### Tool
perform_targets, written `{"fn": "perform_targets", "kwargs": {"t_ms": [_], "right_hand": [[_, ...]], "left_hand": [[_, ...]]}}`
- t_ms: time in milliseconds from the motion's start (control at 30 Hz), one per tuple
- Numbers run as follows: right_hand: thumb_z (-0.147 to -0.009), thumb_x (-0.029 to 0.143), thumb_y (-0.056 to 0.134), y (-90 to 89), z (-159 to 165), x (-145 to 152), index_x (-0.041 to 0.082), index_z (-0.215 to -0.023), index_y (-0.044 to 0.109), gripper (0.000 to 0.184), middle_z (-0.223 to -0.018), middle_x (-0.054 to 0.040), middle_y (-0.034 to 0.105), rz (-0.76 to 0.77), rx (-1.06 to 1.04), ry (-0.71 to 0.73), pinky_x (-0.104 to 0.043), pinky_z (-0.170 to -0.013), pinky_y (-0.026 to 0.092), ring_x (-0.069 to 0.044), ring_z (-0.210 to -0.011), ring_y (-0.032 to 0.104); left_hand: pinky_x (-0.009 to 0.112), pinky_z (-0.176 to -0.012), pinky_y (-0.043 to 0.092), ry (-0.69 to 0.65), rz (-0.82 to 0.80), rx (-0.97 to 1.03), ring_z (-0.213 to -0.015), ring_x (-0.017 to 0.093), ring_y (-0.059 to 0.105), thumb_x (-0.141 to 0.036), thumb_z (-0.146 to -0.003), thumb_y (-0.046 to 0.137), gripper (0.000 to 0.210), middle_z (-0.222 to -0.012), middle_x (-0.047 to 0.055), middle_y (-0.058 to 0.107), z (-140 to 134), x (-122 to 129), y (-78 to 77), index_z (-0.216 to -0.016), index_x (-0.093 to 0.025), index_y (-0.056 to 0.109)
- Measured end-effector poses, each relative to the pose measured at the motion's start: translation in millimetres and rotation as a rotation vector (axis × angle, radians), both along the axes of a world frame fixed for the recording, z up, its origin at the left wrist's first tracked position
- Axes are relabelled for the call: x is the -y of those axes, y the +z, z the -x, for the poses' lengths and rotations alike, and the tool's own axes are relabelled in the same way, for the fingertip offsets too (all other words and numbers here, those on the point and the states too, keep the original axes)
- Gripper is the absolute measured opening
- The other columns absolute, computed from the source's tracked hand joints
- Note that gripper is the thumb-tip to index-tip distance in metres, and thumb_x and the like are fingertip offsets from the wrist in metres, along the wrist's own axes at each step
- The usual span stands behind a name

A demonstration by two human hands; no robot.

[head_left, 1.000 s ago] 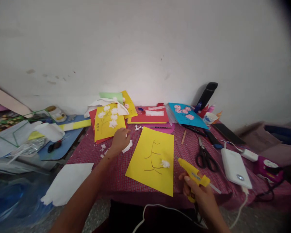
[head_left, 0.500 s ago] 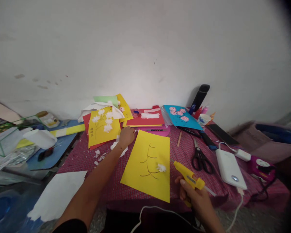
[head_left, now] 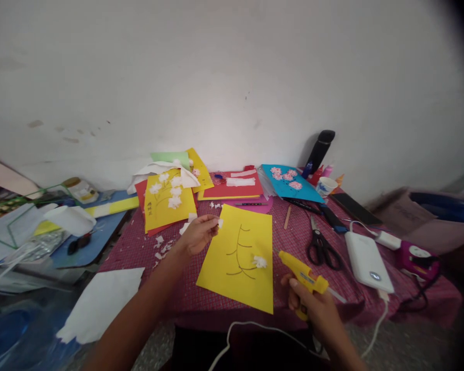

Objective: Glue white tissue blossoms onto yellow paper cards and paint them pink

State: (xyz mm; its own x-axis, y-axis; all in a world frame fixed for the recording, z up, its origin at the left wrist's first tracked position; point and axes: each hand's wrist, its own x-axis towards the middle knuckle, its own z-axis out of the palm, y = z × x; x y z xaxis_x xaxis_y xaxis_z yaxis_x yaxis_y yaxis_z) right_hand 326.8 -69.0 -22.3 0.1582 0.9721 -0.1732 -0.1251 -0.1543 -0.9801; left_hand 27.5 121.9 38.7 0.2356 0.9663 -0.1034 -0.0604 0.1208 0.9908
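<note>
My left hand (head_left: 201, 233) pinches a small piece of white paper (head_left: 220, 223) over the left edge of a yellow sheet (head_left: 220, 270). A branch drawn in dark lines runs up this sheet, and one white paper flower (head_left: 259, 262) sits on its right side. In my right hand (head_left: 307, 299) is a yellow glue gun (head_left: 299, 270), its nozzle pointing up and left beside the sheet's right edge. A clear glue stick (head_left: 336, 294) sticks out of its back. Torn white scraps (head_left: 163, 248) lie left of the sheet.
Black scissors (head_left: 321, 250), a wooden stick (head_left: 287, 217) and a white power bank (head_left: 369, 263) lie at the right. Finished flower cards in yellow (head_left: 166, 206) and blue (head_left: 294, 191) rest toward the wall. A large white paper (head_left: 100, 304) hangs over the table's left front edge.
My left hand has come back from the scraps toward the yellow sheet and now holds a small white paper piece. The right hand keeps the glue gun in nearly the same place.
</note>
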Motion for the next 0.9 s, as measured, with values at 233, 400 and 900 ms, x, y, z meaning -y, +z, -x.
{"fn": "perform_targets", "kwargs": {"t_ms": [233,400,900], "right_hand": [[-0.091,0.057,0.066,13.2,10.1,7.1,0.017,-0.098,0.069,0.041,-0.054,0.0016,0.058,-0.001,0.053,0.055,-0.025,-0.048,0.031,-0.013,-0.048,0.047],[-0.087,0.061,0.068,24.3,24.8,10.5,0.016,-0.096,0.071,0.046,-0.053,0.0014,0.058,-0.033,0.053,0.064,-0.026,-0.049,0.034,-0.014,-0.049,0.049],[-0.091,0.057,0.065,15.1,31.0,15.8,0.017,-0.091,0.070,0.041,-0.055,0.0011,0.059,-0.029,0.078,0.121,-0.025,-0.053,0.040,-0.013,-0.053,0.052]], "left_hand": [[0.017,-0.060,0.053,-0.093,0.346,0.452,-0.067,0.008,0.067,-0.022,-0.074,0.086,0.028,-0.088,0.003,0.073,-11.4,55.1,10.5,-0.092,-0.013,0.067],[0.017,-0.058,0.055,-0.087,0.391,0.484,-0.073,0.012,0.072,-0.017,-0.078,0.082,0.025,-0.095,0.008,0.076,-14.1,69.1,5.3,-0.098,-0.014,0.066],[0.018,-0.075,0.056,-0.147,0.347,0.452,-0.085,0.012,0.071,-0.009,-0.066,0.087,0.039,-0.097,0.006,0.074,-16.2,85.9,-5.9,-0.101,-0.015,0.071]]}}
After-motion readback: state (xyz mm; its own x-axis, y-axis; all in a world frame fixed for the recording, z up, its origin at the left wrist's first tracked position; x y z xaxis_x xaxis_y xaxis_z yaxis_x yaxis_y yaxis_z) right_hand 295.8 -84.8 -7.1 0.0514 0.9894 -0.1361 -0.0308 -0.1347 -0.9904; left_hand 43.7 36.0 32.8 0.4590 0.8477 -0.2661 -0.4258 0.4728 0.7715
